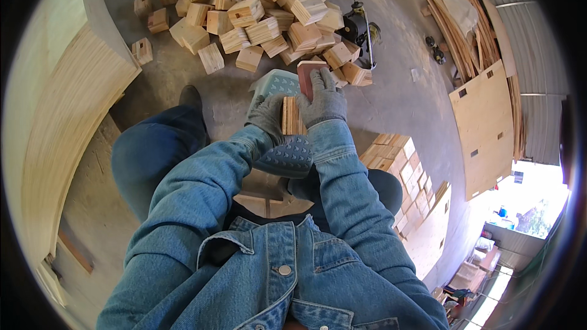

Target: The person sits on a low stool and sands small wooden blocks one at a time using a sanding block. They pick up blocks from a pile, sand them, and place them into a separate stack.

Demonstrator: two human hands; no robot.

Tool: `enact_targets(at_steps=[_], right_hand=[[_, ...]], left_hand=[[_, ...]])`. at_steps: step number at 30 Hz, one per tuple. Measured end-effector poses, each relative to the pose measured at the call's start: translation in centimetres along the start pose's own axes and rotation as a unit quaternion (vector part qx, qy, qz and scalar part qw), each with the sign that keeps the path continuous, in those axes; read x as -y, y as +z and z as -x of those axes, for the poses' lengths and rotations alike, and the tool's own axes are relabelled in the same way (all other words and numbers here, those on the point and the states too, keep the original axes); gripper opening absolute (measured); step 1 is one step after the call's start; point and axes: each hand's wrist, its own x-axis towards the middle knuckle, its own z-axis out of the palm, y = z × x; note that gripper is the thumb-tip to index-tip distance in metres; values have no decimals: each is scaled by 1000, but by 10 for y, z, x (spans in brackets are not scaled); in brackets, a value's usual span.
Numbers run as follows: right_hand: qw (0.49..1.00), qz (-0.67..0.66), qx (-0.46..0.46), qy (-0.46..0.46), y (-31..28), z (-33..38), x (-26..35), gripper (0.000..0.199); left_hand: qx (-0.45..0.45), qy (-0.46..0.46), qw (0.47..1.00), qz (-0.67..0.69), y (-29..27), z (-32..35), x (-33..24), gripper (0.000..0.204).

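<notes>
My gloved left hand grips a small plywood block by its left side, its layered edge facing up. In my gloved right hand is a flat sanding block, reddish-brown on its face with a pale wooden edge at the top. My right fingers lie over that face, just above and to the right of the plywood block. Both hands are over a pale green plastic stool with a raised pattern, between my knees. Whether the sanding block touches the plywood block cannot be made out.
Beyond the stool lies a heap of plywood blocks, with a dark power tool at its right. Neatly stacked blocks stand by my right knee. Tall plywood sheets rise at the left; a slotted panel leans at the right.
</notes>
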Motion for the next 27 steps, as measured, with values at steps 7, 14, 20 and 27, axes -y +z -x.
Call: enact_targets(at_steps=[7,14,20,27], right_hand=[[996,-57,20,-72,-19,107,20,75],[991,-71,-13,-117,-22,149,19,76],[995,-53,-25,-81,-10,55,25,72],[999,-7,17,-38,-11,29,27,71]], left_hand=[[31,-11,999,-22,-21,5,-18,91],[26,-3,1000,13,-1,-3,4,84],[8,-2,1000,15,-8,7,-5,88],[4,2,999,-37,-17,7,-16,90]])
